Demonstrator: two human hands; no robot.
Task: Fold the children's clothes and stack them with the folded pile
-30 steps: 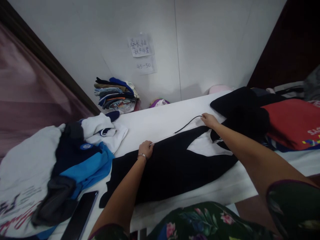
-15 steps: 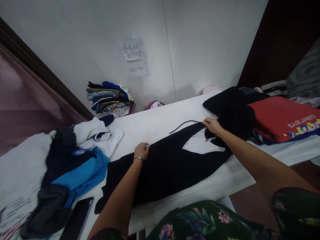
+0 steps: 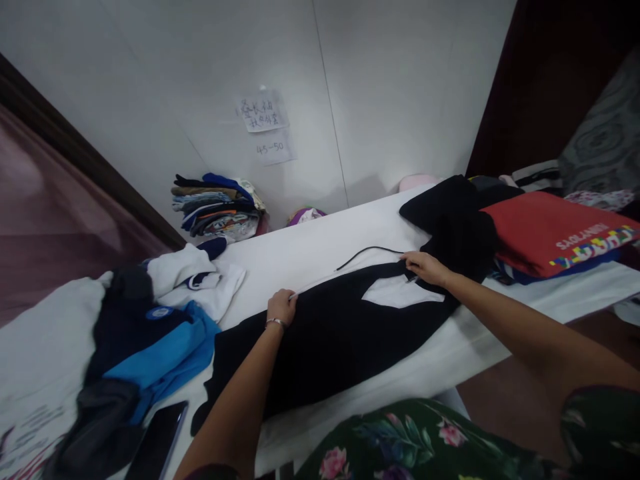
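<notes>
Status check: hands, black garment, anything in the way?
Left hand and right hand gripping far edge of black garment. Garment laid on white table, black cord curving beyond. Phone, loose clothes near its left end.

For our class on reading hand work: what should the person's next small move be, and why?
Perhaps the right hand should lay the black drawstring onto the black hoodie: that string trails beyond the hoodie's far edge across the white tabletop, while the left hand holds that edge.
</notes>
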